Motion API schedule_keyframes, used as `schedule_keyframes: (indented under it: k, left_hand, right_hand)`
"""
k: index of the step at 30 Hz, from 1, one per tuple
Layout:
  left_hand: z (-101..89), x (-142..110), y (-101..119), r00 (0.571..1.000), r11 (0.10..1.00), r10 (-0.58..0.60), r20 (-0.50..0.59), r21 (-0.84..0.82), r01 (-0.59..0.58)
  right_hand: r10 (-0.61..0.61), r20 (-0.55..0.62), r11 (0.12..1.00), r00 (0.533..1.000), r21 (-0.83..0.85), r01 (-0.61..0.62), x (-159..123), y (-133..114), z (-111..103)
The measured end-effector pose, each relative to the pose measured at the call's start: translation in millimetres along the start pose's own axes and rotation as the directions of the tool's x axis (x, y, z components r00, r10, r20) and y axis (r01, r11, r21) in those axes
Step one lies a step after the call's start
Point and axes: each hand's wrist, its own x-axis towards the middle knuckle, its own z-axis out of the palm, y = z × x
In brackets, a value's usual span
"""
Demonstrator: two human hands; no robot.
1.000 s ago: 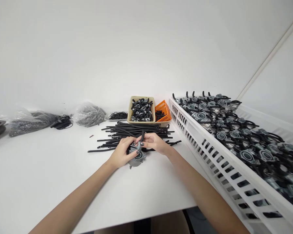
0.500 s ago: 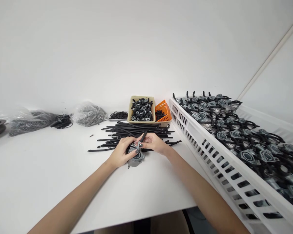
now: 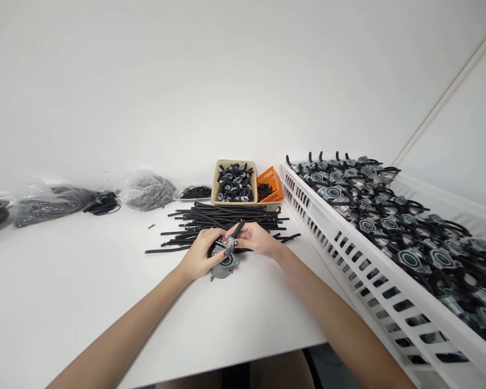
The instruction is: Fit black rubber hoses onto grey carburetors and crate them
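Observation:
My left hand (image 3: 201, 254) is closed around a grey cast-metal housing (image 3: 223, 270) with a round port, held at the table's surface. Between my right thumb and fingers is a small metal fitting with a short black hose (image 3: 238, 229) sticking up from it. My right hand (image 3: 255, 239) presses this fitting against the upper side of the housing; whether the two are joined I cannot tell. My fingers partly cover the contact spot. Just behind both hands lies a pile of long black hoses (image 3: 227, 215).
A beige bin (image 3: 213, 189) of hose fittings and an orange basket (image 3: 276, 181) of short black pieces stand at the back. On the right is a long white crate (image 3: 348, 227) full of metal housings with hoses. Bags of small parts (image 3: 148, 190) line the wall at left.
Both hands keep the same grip. The housing and fitting have shifted only very slightly toward me and left.

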Motion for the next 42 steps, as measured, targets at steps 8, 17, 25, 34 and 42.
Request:
schedule_keyframes:
  k: [8,17,25,34,42]
  left_hand:
    - [-1.2,0.7,1.1,1.0,1.0,0.006,0.012,-0.005,-0.006]
    - [1.4,-0.8,-2.7,1.0,1.0,-0.02,-0.006,-0.013,0.02]
    - [1.8,-0.6,-4.6,1.0,1.0,-0.021,-0.002,-0.017,0.021]
    - [1.8,-0.4,-3.3,1.0,0.999,-0.03,0.004,-0.031,0.03]
    - [2.1,-0.4,-4.2,0.999,0.999,-0.034,0.001,-0.036,0.034]
  right_hand:
    - [0.021,-0.013,1.0,1.0,0.023,-0.021,0.6,1.7,-0.2]
    - [0.019,-0.056,0.999,0.998,0.033,-0.017,-1.9,-5.7,4.5]
    - [0.021,-0.056,1.0,0.998,0.014,-0.02,-1.8,-6.1,4.2]
    - [0.022,-0.06,1.0,0.998,0.008,-0.022,-0.5,-2.4,3.2]
    - [0.018,-0.065,1.0,0.998,-0.002,-0.018,-0.5,-0.9,2.4]
